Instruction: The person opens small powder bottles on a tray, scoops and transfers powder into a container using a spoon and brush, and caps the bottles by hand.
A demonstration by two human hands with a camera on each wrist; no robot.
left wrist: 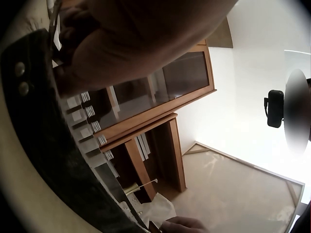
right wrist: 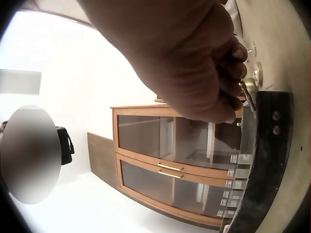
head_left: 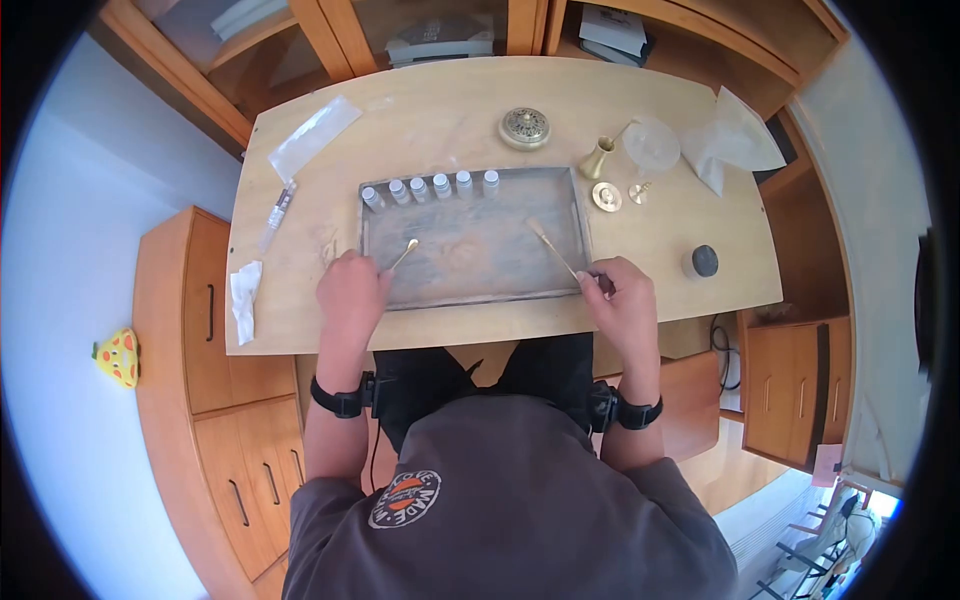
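My left hand [head_left: 350, 288] is at the front left corner of a shallow grey tray [head_left: 440, 300]. It pinches a thin brass spoon [head_left: 412, 245], whose small rounded tip points inward over the tray floor. Over the opposite corner, my right hand [head_left: 622, 295] holds the end of a slim brass spatula [head_left: 545, 239] between thumb and fingers. Its flattened blade angles back and left above the tray. Along the tray's back wall stand several small capped bottles [head_left: 443, 186]. In both wrist views the hands hang close over the tray's dark side wall [right wrist: 272, 126].
Behind the tray sits a brass incense burner [head_left: 525, 128] with a pierced lid. To its right are a brass vase [head_left: 598, 158], a brass disc [head_left: 606, 197], a clear round lid [head_left: 651, 145] and a dark-topped jar [head_left: 704, 261]. A crumpled tissue [head_left: 245, 300] and plastic sleeve [head_left: 315, 137] lie left.
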